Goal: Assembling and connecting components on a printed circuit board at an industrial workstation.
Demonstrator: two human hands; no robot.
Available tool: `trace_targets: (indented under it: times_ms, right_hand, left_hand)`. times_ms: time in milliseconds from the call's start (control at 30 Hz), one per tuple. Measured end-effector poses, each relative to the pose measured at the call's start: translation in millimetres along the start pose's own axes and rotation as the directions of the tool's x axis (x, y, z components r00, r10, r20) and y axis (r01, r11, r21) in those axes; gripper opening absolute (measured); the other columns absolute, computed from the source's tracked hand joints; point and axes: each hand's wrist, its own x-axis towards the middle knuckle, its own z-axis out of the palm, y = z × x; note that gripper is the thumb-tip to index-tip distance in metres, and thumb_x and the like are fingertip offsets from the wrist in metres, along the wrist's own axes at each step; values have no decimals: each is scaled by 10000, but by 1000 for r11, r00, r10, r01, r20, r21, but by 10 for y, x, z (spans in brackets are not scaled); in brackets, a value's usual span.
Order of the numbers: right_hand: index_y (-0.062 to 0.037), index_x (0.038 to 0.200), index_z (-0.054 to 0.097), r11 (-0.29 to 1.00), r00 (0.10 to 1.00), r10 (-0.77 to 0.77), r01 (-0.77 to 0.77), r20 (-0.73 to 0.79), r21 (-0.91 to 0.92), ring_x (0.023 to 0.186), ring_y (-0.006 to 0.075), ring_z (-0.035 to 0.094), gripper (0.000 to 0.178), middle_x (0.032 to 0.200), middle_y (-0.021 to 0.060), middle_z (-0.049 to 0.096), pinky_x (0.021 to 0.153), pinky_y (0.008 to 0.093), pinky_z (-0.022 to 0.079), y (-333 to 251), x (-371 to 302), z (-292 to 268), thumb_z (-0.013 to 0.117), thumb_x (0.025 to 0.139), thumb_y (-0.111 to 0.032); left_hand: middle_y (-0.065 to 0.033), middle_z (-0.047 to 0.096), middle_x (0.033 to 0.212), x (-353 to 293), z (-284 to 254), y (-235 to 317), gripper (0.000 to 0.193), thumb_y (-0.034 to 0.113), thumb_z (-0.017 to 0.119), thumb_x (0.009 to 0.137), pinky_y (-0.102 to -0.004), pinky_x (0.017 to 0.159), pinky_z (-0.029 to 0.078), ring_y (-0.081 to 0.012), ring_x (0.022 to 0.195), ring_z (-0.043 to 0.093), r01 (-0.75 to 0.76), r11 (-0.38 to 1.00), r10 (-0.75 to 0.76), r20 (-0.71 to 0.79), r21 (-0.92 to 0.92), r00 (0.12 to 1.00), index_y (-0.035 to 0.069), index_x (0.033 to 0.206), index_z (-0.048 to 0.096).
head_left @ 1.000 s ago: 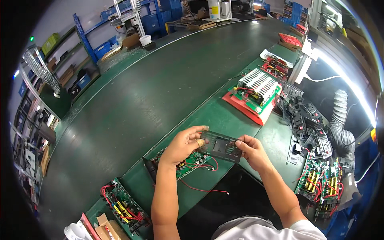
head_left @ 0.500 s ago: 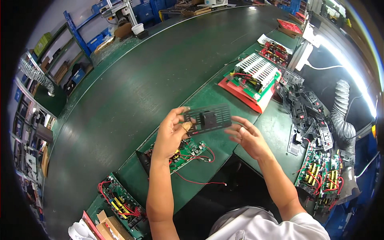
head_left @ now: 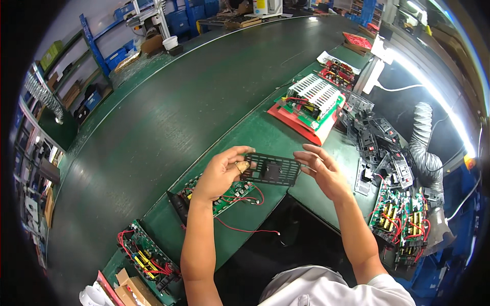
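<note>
My left hand [head_left: 224,173] is closed on one end of a black slotted plastic panel [head_left: 289,176], thumb on its face. A raised black block sits in the panel's middle. At the other end my right hand [head_left: 326,173] has its fingers apart and stretched out, the tips right at the panel's edge; whether they touch it I cannot tell. Below the panel a green circuit board [head_left: 224,206] with red wires lies on the green bench, partly hidden by my left hand and wrist.
Another circuit board [head_left: 148,257] lies at the lower left beside a cardboard box [head_left: 133,290]. To the right are a pile of black panels [head_left: 380,140] and several wired boards [head_left: 390,217]. A white slotted cover [head_left: 314,94] sits on a board over red material. A dark conveyor belt [head_left: 168,117] curves beyond.
The panel has tilted, its right end now lower, and its slotted face shows more fully. My right fingers have come closer to its edge. The whole view has shifted slightly.
</note>
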Motion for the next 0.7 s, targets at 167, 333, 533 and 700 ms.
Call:
trace_targets:
  times_ms: [167, 333, 533, 700]
  right_hand:
    - [-3, 1453, 431, 959, 930, 197, -117, 309, -259, 1232, 208, 552, 618, 1350, 132, 589, 1056, 379, 428, 29, 149, 155, 644, 979, -336]
    - [11, 1329, 535, 930, 920, 324, -352, 218, 102, 1079, 180, 658, 377, 1221, 94, 662, 938, 368, 542, 348, 250, 107, 611, 1000, -157]
    - [-28, 1271, 578, 883, 955, 294, -281, 23, 375, 1045, 190, 676, 277, 1188, 90, 676, 924, 383, 561, 518, 259, -2, 580, 999, -81]
    - [-27, 1308, 544, 800, 971, 236, -222, 48, 558, 1094, 225, 663, 341, 1227, 110, 657, 951, 383, 559, 587, 283, -40, 560, 969, 10]
  left_hand:
    - [-66, 708, 1079, -33, -31, -3, 341, 59, 588, 976, -221, 713, 525, -110, 988, 668, 21, 998, -27, 93, 66, 995, 36, 1317, 586]
    - [-72, 697, 1130, 10, -39, 32, 346, 63, 577, 979, -270, 804, 555, -135, 1012, 666, 104, 990, -104, -3, 95, 995, 30, 1324, 573]
    - [-134, 628, 1289, 18, -226, -89, 411, 90, 602, 972, -310, 938, 526, -194, 1116, 635, -13, 999, 2, -254, -42, 967, 19, 1368, 520]
    - [-143, 612, 1306, -1, -261, -52, 431, 51, 595, 963, -306, 926, 534, -209, 1137, 626, 12, 999, -22, -294, -35, 956, -10, 1377, 491]
